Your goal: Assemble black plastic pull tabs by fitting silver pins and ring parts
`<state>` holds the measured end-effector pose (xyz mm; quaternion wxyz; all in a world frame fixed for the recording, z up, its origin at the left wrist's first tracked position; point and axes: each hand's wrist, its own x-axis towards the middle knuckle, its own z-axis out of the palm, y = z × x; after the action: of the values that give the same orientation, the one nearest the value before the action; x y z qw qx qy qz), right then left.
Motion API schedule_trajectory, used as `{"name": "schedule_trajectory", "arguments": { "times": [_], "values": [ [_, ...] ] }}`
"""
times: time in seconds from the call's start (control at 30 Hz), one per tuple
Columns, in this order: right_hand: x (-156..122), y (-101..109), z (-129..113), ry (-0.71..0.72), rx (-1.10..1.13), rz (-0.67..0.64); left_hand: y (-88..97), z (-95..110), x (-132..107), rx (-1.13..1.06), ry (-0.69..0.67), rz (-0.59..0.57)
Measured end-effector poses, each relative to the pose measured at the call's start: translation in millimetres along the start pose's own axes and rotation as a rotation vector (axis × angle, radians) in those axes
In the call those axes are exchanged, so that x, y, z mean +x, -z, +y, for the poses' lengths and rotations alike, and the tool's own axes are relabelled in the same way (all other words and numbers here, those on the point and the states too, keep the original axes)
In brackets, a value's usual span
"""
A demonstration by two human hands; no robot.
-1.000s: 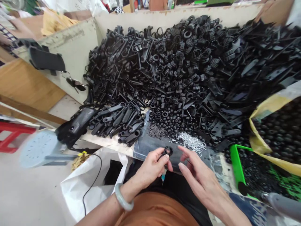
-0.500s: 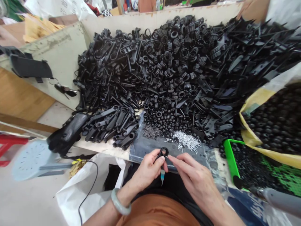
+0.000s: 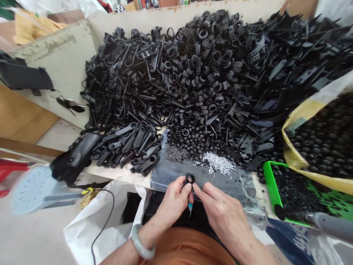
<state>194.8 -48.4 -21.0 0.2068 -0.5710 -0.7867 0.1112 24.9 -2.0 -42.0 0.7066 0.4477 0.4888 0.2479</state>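
At the near bench edge, head view: left hand [image 3: 172, 204] pinches a small black ring-ended plastic part [image 3: 189, 179] between thumb and forefinger, over the dark plastic sheet [image 3: 173, 172]. Right hand [image 3: 220, 217] fingertips touch it; whether they grip it, cannot tell. Risk: the narrow pinch slips and the part drops off the edge.

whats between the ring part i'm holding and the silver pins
In the head view, just the dark mat, nearly bare, lies between the black ring part and the silver pins.
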Motion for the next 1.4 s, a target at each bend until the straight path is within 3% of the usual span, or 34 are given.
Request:
{"name": "schedule_trajectory", "arguments": {
  "times": [0.27,0.4,0.6,0.9,1.13,1.27,1.4],
  "values": [
    [6,8,11,0.003,0.229,-0.106,3.8,2,-1,-0.008,0.010,-0.059],
    [4,6,16,-0.011,0.405,-0.067,7.7,3,-4,-0.021,0.002,-0.109],
    [4,5,17,-0.034,0.447,-0.055,8.2,1,-7,-0.006,-0.007,-0.108],
    [2,2,12,-0.004,0.316,-0.048,5.9,-5,-7,0.002,0.025,-0.063],
    [2,2,-4,0.046,-0.009,0.016,1.9,-3,-9,0.156,0.018,0.045],
    [12,4,-19,-0.010,-0.165,-0.062,-0.9,-1,-8,0.261,-0.092,0.130],
    [17,8,-20,-0.090,-0.115,-0.198,-4.7,1,-7,0.320,-0.133,0.111]
  ]
}}
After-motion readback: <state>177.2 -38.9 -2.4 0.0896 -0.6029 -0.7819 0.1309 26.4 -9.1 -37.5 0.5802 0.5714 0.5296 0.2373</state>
